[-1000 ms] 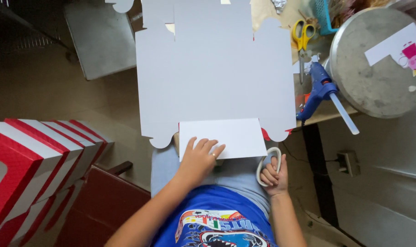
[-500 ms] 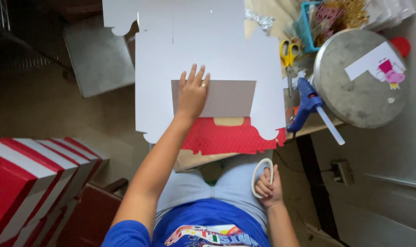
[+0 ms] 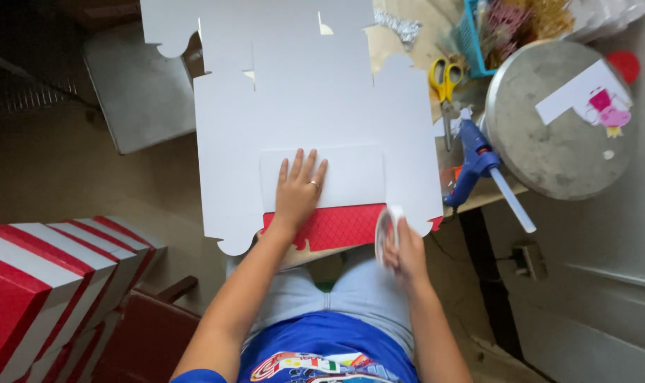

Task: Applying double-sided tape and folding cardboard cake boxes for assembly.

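My left hand (image 3: 298, 187) lies flat, fingers spread, on a folded-over white flap (image 3: 351, 176) of a large white die-cut cardboard sheet (image 3: 315, 99) on the table. Below the flap a red patterned strip (image 3: 340, 227) of the sheet's printed side shows. My right hand (image 3: 408, 252) holds a white roll of tape (image 3: 385, 232) at the sheet's near right edge, just above my lap.
A blue glue gun (image 3: 475, 162) and yellow-handled scissors (image 3: 444, 76) lie right of the sheet. A round grey metal lid (image 3: 549, 142) with paper scraps sits far right, a blue basket (image 3: 478, 35) behind it. Red-and-white striped boxes (image 3: 46, 269) stand at lower left.
My left hand pushed the white flap up over the sheet, uncovering the red strip. My right hand rose from my lap with the tape roll to the sheet's near edge.
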